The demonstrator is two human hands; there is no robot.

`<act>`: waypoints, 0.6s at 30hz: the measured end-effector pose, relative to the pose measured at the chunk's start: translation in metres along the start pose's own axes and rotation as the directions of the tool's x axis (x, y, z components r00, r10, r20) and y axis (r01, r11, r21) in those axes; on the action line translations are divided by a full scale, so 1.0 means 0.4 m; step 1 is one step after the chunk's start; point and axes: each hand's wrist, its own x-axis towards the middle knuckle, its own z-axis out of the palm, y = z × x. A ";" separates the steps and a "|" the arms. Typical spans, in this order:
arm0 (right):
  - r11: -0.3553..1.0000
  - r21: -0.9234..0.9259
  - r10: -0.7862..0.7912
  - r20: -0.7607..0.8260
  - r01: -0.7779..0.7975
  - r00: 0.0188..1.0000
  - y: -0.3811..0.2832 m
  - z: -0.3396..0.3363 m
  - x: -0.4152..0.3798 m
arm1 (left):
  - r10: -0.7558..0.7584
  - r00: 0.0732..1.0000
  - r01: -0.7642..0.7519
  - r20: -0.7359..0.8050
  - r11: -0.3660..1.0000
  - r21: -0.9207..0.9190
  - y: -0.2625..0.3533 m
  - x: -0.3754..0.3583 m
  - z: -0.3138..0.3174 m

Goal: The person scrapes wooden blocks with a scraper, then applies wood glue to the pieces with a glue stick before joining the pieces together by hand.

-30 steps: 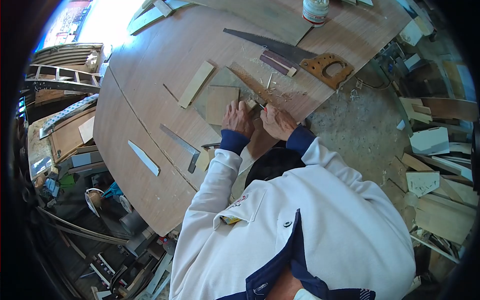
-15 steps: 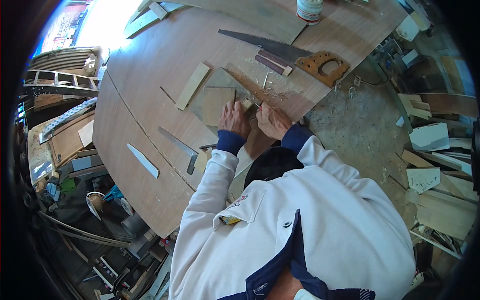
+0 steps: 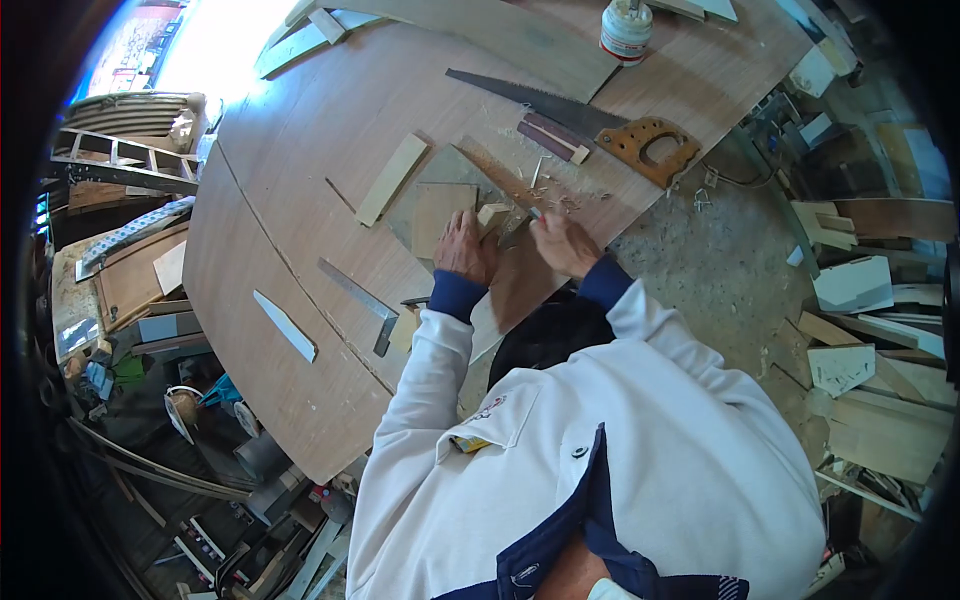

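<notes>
My left hand presses down at the edge of a square light wooden board, its fingers against a small wooden block. The board lies on a larger greyish panel. To the right, my right hand is closed around a slim tool with a pale bluish tip; its kind is mostly hidden by the fingers. Wood shavings lie just beyond the tip. A handsaw with a wooden handle rests farther out, beside a dark reddish-brown wooden piece.
A metal try square and a pointed white strip lie on the wide worktable. A wood strip sits beyond the panel. At the far edge stands a white jar. Wood offcuts are piled on the right.
My right hand has moved right, away from the small block, and the tool's pale tip now shows. My left hand stays at the board, with more of the block visible. The view has shifted slightly.
</notes>
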 end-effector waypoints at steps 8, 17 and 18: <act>0.977 -0.213 -0.073 -0.351 -0.004 0.933 -0.005 -0.058 0.035 | -0.087 0.996 0.064 -0.021 0.862 -0.504 0.062 -0.014 -0.090; 0.806 -0.591 -0.280 -0.331 0.033 0.901 0.017 -0.033 0.103 | -0.244 0.964 0.081 -0.102 0.640 -0.764 0.090 -0.024 -0.057; 0.789 -0.613 -0.293 -0.338 0.027 0.894 0.009 -0.036 0.101 | -0.274 0.958 0.099 -0.081 0.585 -0.805 0.098 -0.024 -0.061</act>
